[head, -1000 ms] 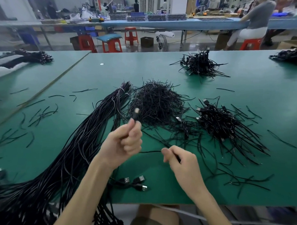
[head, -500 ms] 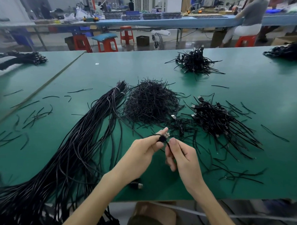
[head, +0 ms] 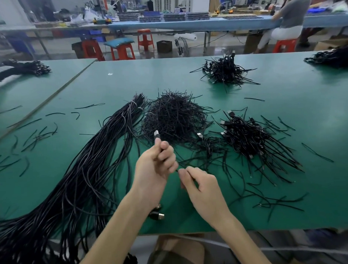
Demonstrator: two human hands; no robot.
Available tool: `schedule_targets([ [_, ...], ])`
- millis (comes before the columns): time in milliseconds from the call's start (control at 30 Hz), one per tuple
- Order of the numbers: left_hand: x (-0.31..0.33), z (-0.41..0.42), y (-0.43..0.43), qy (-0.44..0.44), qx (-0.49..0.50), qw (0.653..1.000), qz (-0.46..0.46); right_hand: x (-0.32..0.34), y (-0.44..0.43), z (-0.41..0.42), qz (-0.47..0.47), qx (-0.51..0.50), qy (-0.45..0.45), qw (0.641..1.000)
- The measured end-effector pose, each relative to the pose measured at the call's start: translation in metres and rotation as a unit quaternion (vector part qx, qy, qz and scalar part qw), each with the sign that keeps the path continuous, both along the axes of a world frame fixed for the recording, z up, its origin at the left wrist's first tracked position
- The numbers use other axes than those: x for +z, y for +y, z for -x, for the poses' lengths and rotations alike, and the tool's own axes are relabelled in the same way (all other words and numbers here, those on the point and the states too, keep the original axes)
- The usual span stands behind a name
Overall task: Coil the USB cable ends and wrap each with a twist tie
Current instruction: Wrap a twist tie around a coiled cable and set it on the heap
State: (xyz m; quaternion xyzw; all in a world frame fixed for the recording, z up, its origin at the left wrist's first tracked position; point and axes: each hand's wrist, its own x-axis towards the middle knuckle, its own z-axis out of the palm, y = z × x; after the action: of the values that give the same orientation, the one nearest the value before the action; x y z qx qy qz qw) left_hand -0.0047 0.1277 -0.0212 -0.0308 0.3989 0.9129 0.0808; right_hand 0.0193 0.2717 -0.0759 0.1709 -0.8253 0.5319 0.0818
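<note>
My left hand (head: 155,168) grips a black USB cable end; its silver plug (head: 156,134) sticks up above my fingers. My right hand (head: 198,185) sits just to the right and pinches the thin black cable where it leaves my left fist. A long bundle of black USB cables (head: 76,174) runs from the table's middle down to the lower left. Behind my hands lies a heap of black twist ties (head: 173,116). A pile of tied cable ends (head: 246,137) lies to the right. Two loose plugs (head: 158,215) lie under my left wrist.
Stray twist ties (head: 35,136) are scattered on the green table (head: 286,100) at left and at lower right. Another tied pile (head: 226,70) sits at the back, more cables (head: 332,56) at far right. The table's front edge runs just below my wrists.
My left hand has risen and turned so the plug points up again. My right hand has dropped slightly below it and drawn the cable out between the two hands.
</note>
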Motion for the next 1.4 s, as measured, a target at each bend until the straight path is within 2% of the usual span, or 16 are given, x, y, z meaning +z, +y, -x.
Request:
schedule_targets([
  [100,0.013,-0.008,-0.023,0.059,-0.070,0.995,0.039,-0.002,-0.002,-0.002,-0.081,-0.009,0.011,0.997],
  [200,0.032,-0.019,-0.044,0.155,-0.170,0.950,0.211,-0.003,-0.004,-0.002,-0.150,-0.027,0.075,0.985],
  [233,0.037,-0.022,-0.049,0.191,-0.199,0.908,0.316,-0.003,-0.004,-0.002,-0.177,-0.042,0.126,0.975],
  [267,0.042,-0.026,-0.053,0.228,-0.231,0.839,0.436,-0.004,-0.005,-0.002,-0.205,-0.060,0.175,0.961],
  [333,0.045,-0.030,-0.057,0.288,-0.271,0.635,0.663,-0.008,-0.008,-0.001,-0.248,-0.083,0.241,0.935],
  [400,0.040,-0.033,-0.058,0.330,-0.243,0.457,0.790,-0.009,-0.010,-0.001,-0.252,-0.096,0.257,0.928],
  [433,0.035,-0.032,-0.059,0.346,-0.211,0.407,0.819,-0.009,-0.009,-0.001,-0.240,-0.106,0.254,0.931],
  [500,0.022,-0.025,-0.061,0.366,-0.137,0.378,0.839,-0.008,-0.007,-0.002,-0.212,-0.129,0.246,0.937],
  [567,0.009,-0.015,-0.063,0.393,-0.073,0.406,0.822,-0.006,-0.006,-0.003,-0.184,-0.132,0.230,0.947],
  [700,-0.019,-0.008,-0.057,0.392,0.071,0.501,0.768,-0.005,-0.004,-0.005,-0.136,-0.094,0.199,0.966],
  [833,-0.029,-0.009,-0.037,0.270,0.004,0.733,0.624,-0.004,-0.003,-0.006,-0.099,-0.067,0.194,0.974],
  [933,-0.026,-0.009,-0.026,0.224,-0.064,0.836,0.497,-0.002,0.000,-0.009,-0.049,-0.082,0.209,0.973],
  [1100,-0.028,-0.016,-0.020,0.143,-0.120,0.935,0.302,-0.004,-0.006,-0.009,-0.086,-0.073,0.280,0.953],
  [1200,-0.022,-0.014,-0.012,0.081,-0.075,0.981,0.159,-0.006,-0.008,-0.007,-0.101,-0.058,0.259,0.959],
  [1333,-0.006,-0.006,-0.025,-0.024,-0.030,0.996,-0.081,-0.007,-0.010,-0.008,-0.149,-0.061,0.279,0.947],
  [1400,0.006,-0.006,-0.041,-0.025,-0.060,0.989,-0.136,-0.005,-0.010,-0.007,-0.160,-0.068,0.286,0.942],
])
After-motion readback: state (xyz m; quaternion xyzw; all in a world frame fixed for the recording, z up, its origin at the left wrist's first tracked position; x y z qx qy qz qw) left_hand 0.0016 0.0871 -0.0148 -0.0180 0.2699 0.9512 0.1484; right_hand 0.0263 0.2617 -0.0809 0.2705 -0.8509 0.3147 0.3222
